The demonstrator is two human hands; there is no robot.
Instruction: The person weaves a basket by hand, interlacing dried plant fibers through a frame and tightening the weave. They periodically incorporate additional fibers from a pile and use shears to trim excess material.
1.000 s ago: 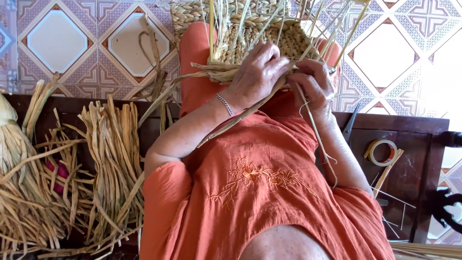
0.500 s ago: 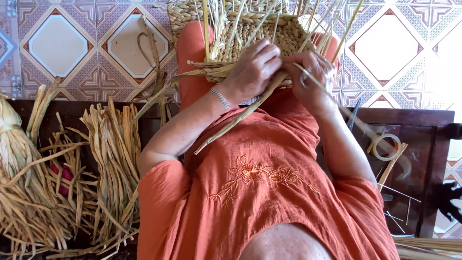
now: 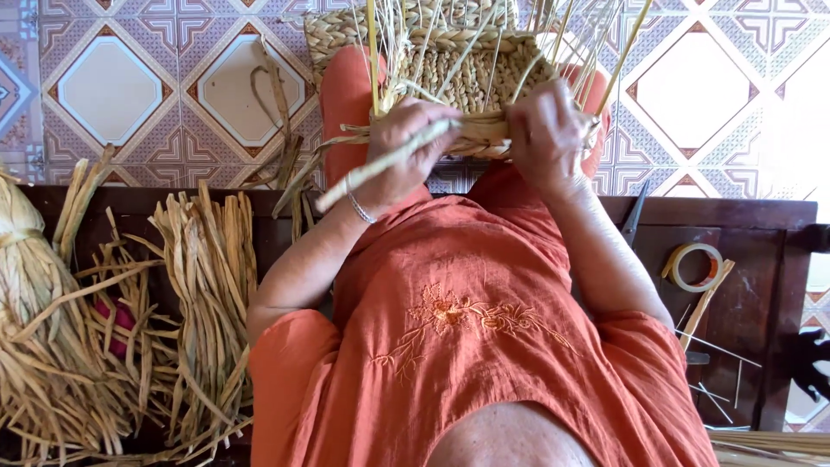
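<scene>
1. Head view, top centre: half-woven straw basket (image 3: 467,82) propped on knees of a person in orange, over patterned floor tiles (image 3: 112,86); loose stakes fanning up out of frame.
2. Changed vs. pics from 1 s and 0.5 s ago: right hand (image 3: 546,131), then picking at strands a bit off the weave, now flat against the braided rim (image 3: 484,134); left hand (image 3: 406,147) slid lower, and the long strand (image 3: 385,164) now slants down-left across it instead of running under both hands.
3. Reading, as a judgement: strand prob. drawn through and being pulled snug while rim is pinned; weaving well along, base and lower wall done, stakes unwoven.
4. Left-hand fingers (image 3: 424,117) curled shut round the strand; strand exits fist toward lower left, free end at centre-left of frame, near the bracelet (image 3: 359,207).
5. Right-hand fingers closed down on the rim, tips hidden behind it; rim touching both hands, running between them.
6. Elsewhere: dried-straw bundles (image 3: 104,346) lower left on dark wooden bench (image 3: 743,251); tape roll (image 3: 696,266) & scissors (image 3: 635,212) at right, well apart from hands.
</scene>
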